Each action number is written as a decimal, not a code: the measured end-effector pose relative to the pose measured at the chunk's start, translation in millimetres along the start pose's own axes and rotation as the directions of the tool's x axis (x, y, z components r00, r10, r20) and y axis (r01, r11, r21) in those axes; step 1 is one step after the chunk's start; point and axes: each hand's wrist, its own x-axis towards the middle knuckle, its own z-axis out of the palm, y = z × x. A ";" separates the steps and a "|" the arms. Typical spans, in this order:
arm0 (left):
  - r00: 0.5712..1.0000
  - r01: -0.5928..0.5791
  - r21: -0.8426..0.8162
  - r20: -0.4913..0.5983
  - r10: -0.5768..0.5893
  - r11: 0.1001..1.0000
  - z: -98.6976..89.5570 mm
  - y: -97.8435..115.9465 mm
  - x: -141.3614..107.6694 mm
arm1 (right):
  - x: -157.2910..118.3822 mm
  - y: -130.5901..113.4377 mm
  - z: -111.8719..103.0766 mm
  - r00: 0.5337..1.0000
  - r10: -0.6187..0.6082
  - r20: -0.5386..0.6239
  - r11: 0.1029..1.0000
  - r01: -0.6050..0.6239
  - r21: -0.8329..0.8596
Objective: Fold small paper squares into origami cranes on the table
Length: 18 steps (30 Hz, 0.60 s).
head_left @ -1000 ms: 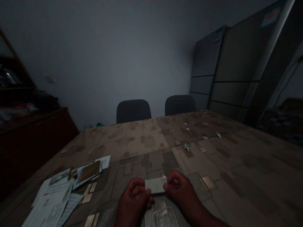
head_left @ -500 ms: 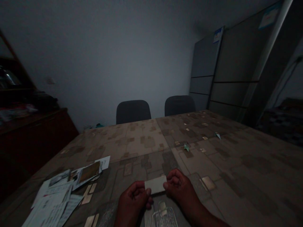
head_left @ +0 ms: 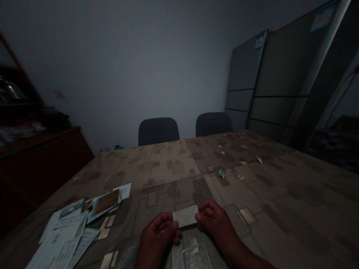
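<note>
Head view: left hand (head_left: 157, 232) and right hand (head_left: 214, 219) both closed, pinching the ends of a folded pale paper strip (head_left: 185, 216), which sits bottom centre over the patterned tablecloth (head_left: 157, 168). Just below the hands, a glass dish (head_left: 195, 257), partly cut off by the frame edge. Two small folded paper cranes (head_left: 221, 173) lie mid-right, well apart. Loose papers (head_left: 63, 235) lower left. Two dark chairs (head_left: 158, 130) beyond the far table edge.

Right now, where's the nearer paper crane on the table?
In the head view, the nearer paper crane sits beyond the right hand, left of a second crane.
</note>
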 end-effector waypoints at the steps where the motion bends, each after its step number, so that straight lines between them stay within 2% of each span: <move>1: 1.000 0.000 -0.001 -0.005 0.000 1.000 0.2 0.5 -0.2 | 0.1 0.4 -0.1 1.000 0.000 0.001 1.000 0.000 -0.006; 10: 1.000 -0.029 0.002 -0.008 0.029 1.000 4.1 3.8 -7.2 | -2.6 -9.4 3.4 1.000 0.012 0.015 1.000 -0.012 -0.028; 15: 0.999 -0.049 -0.012 0.017 0.049 0.999 6.7 3.9 -10.9 | -4.4 -12.1 5.2 0.989 0.015 0.150 0.996 -0.002 -0.084; 18: 0.998 -0.041 -0.014 0.036 0.042 0.999 5.2 2.2 -9.8 | -4.0 -8.7 3.0 0.992 0.013 0.128 0.989 0.006 -0.147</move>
